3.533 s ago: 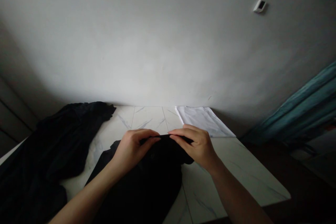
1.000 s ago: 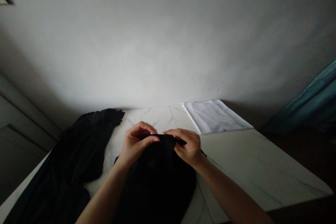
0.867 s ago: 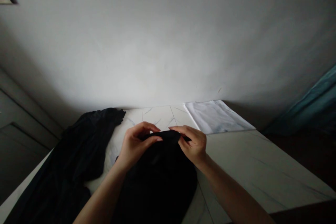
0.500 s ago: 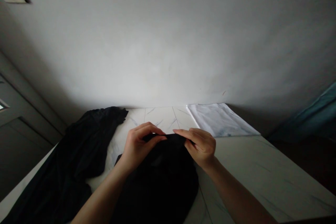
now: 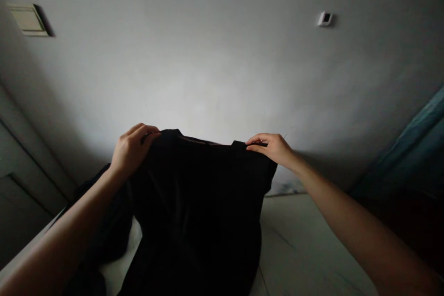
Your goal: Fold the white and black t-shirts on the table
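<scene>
Head view: your left hand point(image 5: 130, 150) and right hand point(image 5: 274, 147) each pinch a shoulder of the black cotton T-shirt point(image 5: 201, 203), lifted above the pale marble tabletop point(image 5: 305, 249).

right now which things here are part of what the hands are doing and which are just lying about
In use: black shirt, held up off the table; left hand and right hand, each gripping a shoulder.
Lying about: other black garment on the left, wall switch, small wall device, teal curtain.
</scene>
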The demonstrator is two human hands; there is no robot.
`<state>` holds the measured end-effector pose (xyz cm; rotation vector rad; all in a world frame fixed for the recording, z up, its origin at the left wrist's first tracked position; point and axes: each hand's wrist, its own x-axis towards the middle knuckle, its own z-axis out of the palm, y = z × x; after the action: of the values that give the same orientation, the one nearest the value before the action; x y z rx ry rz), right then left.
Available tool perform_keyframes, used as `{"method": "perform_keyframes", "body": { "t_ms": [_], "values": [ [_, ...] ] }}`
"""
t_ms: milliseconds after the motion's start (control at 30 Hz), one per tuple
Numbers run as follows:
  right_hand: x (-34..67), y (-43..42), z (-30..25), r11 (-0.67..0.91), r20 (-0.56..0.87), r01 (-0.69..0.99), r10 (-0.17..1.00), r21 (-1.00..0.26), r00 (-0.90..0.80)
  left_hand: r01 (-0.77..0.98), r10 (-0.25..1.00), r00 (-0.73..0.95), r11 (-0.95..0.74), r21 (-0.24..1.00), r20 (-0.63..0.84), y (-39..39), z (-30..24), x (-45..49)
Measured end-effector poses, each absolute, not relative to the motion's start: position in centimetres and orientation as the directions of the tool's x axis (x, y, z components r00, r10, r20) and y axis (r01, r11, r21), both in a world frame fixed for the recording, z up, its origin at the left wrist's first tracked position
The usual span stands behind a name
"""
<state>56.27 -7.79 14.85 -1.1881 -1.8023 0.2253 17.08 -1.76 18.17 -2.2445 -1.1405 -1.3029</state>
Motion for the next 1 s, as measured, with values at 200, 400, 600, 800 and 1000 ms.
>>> {"method": "perform_keyframes", "body": {
  "t_ms": [200,400,600,800,1000],
  "values": [
    [56.4,-7.0,17.4,0.484,0.630,0.625,0.777,-0.612,0.016,0.802,0.386,0.235,-0.595,0.046,0.892,-2.2,21.2,16.3],
    [55.5,-7.6,19.2,0.508,0.692,0.591,0.712,-0.627,0.123,0.866,0.382,0.113,-0.491,0.098,0.917,-3.3,22.3,15.9],
    [54.4,-7.2,23.3,0.594,0.824,0.602,0.523,-0.534,0.216,0.866,0.452,0.072,-0.471,0.170,0.889,-2.9,27.0,17.2],
    [54.2,-5.1,29.6,0.610,0.970,0.766,0.234,-0.203,0.071,0.911,0.381,0.014,-0.385,0.145,0.925,-2.3,34.0,19.2],
    [55.9,-3.9,34.7,0.468,0.994,0.883,0.107,-0.036,-0.016,0.960,0.437,0.108,-0.278,0.019,0.893,-3.5,38.5,19.7]
  ]
}}
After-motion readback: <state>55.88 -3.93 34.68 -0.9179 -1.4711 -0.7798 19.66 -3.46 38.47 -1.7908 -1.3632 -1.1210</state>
